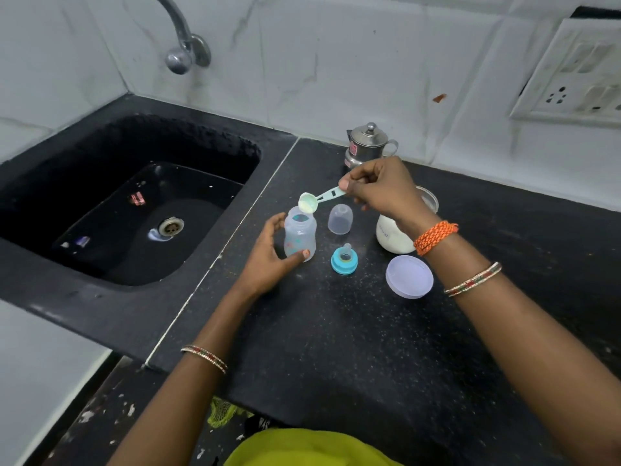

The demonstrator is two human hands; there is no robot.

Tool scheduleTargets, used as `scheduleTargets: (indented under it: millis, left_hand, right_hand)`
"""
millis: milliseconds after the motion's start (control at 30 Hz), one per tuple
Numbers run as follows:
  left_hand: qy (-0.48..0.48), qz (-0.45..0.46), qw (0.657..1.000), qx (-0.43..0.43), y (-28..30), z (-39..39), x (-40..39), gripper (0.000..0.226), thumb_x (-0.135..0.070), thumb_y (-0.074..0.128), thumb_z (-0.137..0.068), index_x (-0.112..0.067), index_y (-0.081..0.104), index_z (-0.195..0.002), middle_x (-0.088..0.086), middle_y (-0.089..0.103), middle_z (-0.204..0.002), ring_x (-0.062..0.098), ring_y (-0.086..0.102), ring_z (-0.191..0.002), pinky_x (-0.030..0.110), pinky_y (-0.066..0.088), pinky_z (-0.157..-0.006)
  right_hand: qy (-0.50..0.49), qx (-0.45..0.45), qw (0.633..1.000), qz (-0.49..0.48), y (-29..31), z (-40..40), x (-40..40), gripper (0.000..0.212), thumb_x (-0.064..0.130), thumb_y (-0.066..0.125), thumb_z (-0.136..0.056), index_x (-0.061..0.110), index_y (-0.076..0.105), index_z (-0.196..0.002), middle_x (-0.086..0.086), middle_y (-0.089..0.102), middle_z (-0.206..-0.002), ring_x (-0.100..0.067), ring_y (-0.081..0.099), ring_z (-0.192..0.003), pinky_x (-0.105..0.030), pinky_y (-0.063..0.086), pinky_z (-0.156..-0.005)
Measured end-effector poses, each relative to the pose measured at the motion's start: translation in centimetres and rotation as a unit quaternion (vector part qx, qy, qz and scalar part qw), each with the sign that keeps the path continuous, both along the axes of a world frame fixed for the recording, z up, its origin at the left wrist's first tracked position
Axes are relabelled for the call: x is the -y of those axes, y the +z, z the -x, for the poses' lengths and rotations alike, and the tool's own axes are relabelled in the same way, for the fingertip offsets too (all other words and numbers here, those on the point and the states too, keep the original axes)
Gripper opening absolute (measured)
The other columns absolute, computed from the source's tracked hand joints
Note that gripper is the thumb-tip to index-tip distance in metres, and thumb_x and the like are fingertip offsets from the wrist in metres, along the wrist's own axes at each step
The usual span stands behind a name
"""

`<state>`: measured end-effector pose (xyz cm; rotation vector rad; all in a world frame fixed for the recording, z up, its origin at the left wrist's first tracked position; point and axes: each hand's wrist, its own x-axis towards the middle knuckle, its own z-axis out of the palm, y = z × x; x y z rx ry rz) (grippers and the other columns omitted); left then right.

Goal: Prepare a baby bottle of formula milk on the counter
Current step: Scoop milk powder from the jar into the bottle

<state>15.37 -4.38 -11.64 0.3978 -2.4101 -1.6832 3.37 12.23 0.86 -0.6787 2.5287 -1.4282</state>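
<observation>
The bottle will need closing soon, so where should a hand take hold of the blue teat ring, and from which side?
Grip the blue teat ring by its round outer rim, coming from above. It stands flat on the counter with the teat pointing up, so fingers can likely circle the rim without pinching the soft teat.

The tabletop (336, 348) is dark polished stone with fine pale speckles, and the sink (84, 156) beside it is black with a rough, pitted upper wall, a wet glossy floor and a metal drain ring (171, 226). The baby bottle (300, 237), its cap (340, 219) and the round lid (409, 276) are smooth translucent plastic, the scoop (319, 200) is pale green plastic, and the teat (345, 252) looks like soft clear rubber in a glossy blue plastic ring (339, 266). The small lidded pot (368, 144) and the tap (183, 45) are shiny metal, the wall (302, 62) is smooth glossy tile with marble-like veins, and an orange cord band (433, 237) looks braided.
</observation>
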Motion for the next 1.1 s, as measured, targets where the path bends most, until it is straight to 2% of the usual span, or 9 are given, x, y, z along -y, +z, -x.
scheduleTargets:
  millis: [133,267,333,433,567,667,733,933,1100]
  left_hand:
    - [0.012,-0.029,0.999,-0.028,-0.3,1.0,-0.6,0.061,-0.021,0.075,-0.078,-0.022,0.045,-0.131,-0.002,0.057,-0.131,0.015,0.057,-0.115,0.038,0.048,-0.1]
    - [0.026,0.004,0.998,-0.058,0.1,1.6,-0.6,0.058,-0.023,0.078,-0.075,-0.021,0.052,-0.127,-0.01,0.059,-0.119,0.002,0.059,-0.103,0.011,0.047,-0.087]
    - [0.035,0.023,0.997,-0.071,0.4,1.9,-0.6,0.058,-0.026,0.079,-0.073,-0.02,0.054,-0.125,-0.011,0.061,-0.114,0.0,0.06,-0.099,0.007,0.047,-0.081]
    - [0.049,0.047,0.994,-0.086,0.8,2.3,-0.6,0.055,-0.028,0.08,-0.072,-0.018,0.059,-0.121,-0.009,0.065,-0.108,0.006,0.063,-0.098,0.018,0.051,-0.083]
    - [0.058,0.048,0.992,-0.104,1.4,2.7,-0.5,0.052,-0.029,0.081,-0.07,-0.019,0.062,-0.117,-0.014,0.067,-0.1,0.001,0.066,-0.092,0.018,0.053,-0.081]
    - [0.055,0.048,0.991,-0.112,1.7,2.9,-0.5,0.054,-0.03,0.081,-0.07,-0.017,0.062,-0.119,-0.026,0.062,-0.096,-0.015,0.061,-0.089,0.004,0.048,-0.075]
    - [0.057,0.041,0.991,-0.116,1.8,3.0,-0.7,0.054,-0.029,0.082,-0.07,-0.015,0.063,-0.118,-0.024,0.063,-0.096,-0.017,0.06,-0.088,0.002,0.046,-0.073]
    - [0.067,0.018,0.99,-0.123,2.1,3.5,-1.0,0.056,-0.028,0.082,-0.069,-0.017,0.062,-0.12,-0.008,0.069,-0.105,-0.006,0.063,-0.093,0.007,0.049,-0.078]
    - [0.074,0.025,0.99,-0.12,1.8,3.8,-1.1,0.058,-0.029,0.081,-0.07,-0.016,0.061,-0.123,-0.005,0.068,-0.111,0.003,0.065,-0.098,0.015,0.051,-0.084]
  right_hand:
    - [0.001,-0.053,0.998,-0.019,-0.4,-0.4,0.5,0.006,0.01,0.069,-0.083,0.013,0.073,-0.08,-0.004,0.064,-0.061,-0.009,0.06,-0.052,-0.013,0.049,-0.046]
    - [0.005,-0.124,0.991,-0.051,-0.7,-0.9,0.5,0.009,0.009,0.066,-0.083,0.014,0.072,-0.078,0.005,0.064,-0.063,-0.006,0.058,-0.055,-0.019,0.049,-0.054]
    - [0.008,-0.18,0.981,-0.076,-0.5,-1.1,0.5,0.009,0.012,0.064,-0.085,0.012,0.073,-0.083,0.004,0.067,-0.071,-0.005,0.058,-0.062,-0.02,0.048,-0.061]
    - [0.064,-0.313,0.938,-0.137,-0.2,-2.1,0.4,0.012,0.008,0.06,-0.088,0.008,0.07,-0.093,-0.007,0.07,-0.088,-0.021,0.062,-0.078,-0.036,0.051,-0.07]
    - [0.147,-0.451,0.852,-0.221,-0.5,-3.8,0.0,0.026,-0.012,0.061,-0.077,-0.001,0.064,-0.1,-0.019,0.064,-0.094,-0.035,0.061,-0.081,-0.045,0.053,-0.055]
    - [0.136,-0.475,0.842,-0.217,-0.8,-4.4,-0.2,0.031,-0.016,0.067,-0.071,-0.005,0.065,-0.1,-0.022,0.066,-0.094,-0.036,0.062,-0.082,-0.045,0.056,-0.053]
    - [0.114,-0.48,0.85,-0.184,-1.0,-4.4,-0.3,0.034,-0.017,0.07,-0.067,-0.006,0.066,-0.1,-0.022,0.068,-0.093,-0.036,0.064,-0.082,-0.044,0.057,-0.053]
    - [0.074,-0.46,0.875,-0.132,-1.0,-4.5,-0.1,0.042,-0.023,0.065,-0.064,-0.006,0.067,-0.102,-0.02,0.069,-0.095,-0.036,0.065,-0.087,-0.042,0.058,-0.066]
    - [0.081,-0.453,0.875,-0.153,-1.6,-4.7,-0.2,0.039,-0.02,0.07,-0.064,-0.006,0.068,-0.101,-0.02,0.071,-0.094,-0.035,0.066,-0.085,-0.04,0.059,-0.065]
